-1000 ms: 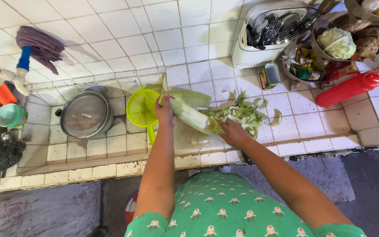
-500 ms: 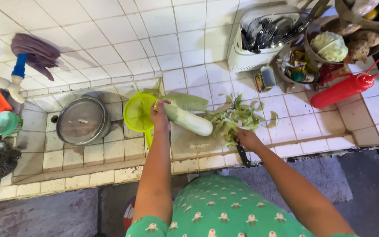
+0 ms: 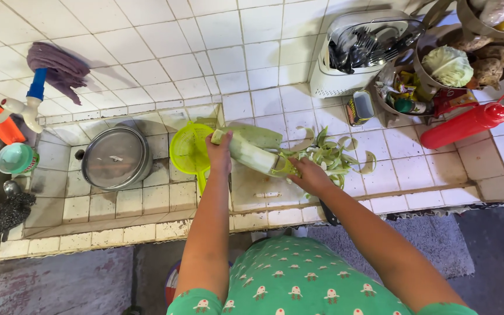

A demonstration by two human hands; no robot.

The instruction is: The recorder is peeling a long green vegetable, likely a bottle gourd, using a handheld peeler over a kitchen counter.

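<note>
Green shirt: the person's shirt (image 3: 298, 274) is nearest, at the bottom, with small red and white shapes on it.
Left hand: the left hand (image 3: 219, 153) is curled around one end of a long pale green gourd (image 3: 251, 153) and holds it up off the counter.
Right hand: the right hand (image 3: 309, 175) is wrapped around a small peeler with a yellow-green handle (image 3: 284, 168) that touches the other end of the gourd.
Where the gourd is: over the front part of the white tiled counter (image 3: 415, 175), just right of the sink.
How far along: most of the gourd looks pale and bare, so I think the peeling is nearly done. I cannot see its underside, so some skin may be left there.
Peels: a pile of green peels (image 3: 333, 153) lies on the counter just past the right hand.
Strainer: a bright yellow-green strainer (image 3: 186, 153) sits at the right edge of the sink.
Sink: a round metal pot lid (image 3: 115, 158) sits in the tiled sink (image 3: 77, 204), and a dark scrubber (image 3: 10, 211) sits at its left front corner.
Far right: a red squeeze bottle (image 3: 468, 123) lies near the right edge of the counter.
Far back: a white rack of spoons and forks (image 3: 360, 52) stands by the wall, beside a basket with a cabbage (image 3: 449, 65).
Far left: a purple cloth (image 3: 59, 65) hangs over a tap (image 3: 27, 105) with a blue handle.
</note>
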